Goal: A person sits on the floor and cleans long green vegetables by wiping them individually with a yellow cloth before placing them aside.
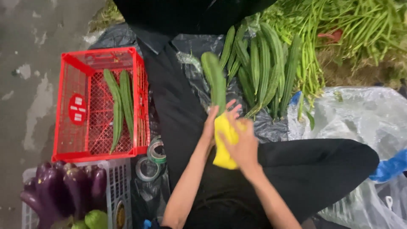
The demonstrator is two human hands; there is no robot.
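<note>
1. Yellow cloth sits at the centre, wrapped round the lower end of a long green gourd that points to 12 o'clock.
2. The left hand grips the gourd just above the cloth.
3. The right hand is closed on the cloth.
4. More gourds lie piled at 1 o'clock.
5. A red crate at 9 o'clock holds two gourds.
6. Purple aubergines lie at 8 o'clock.
</note>
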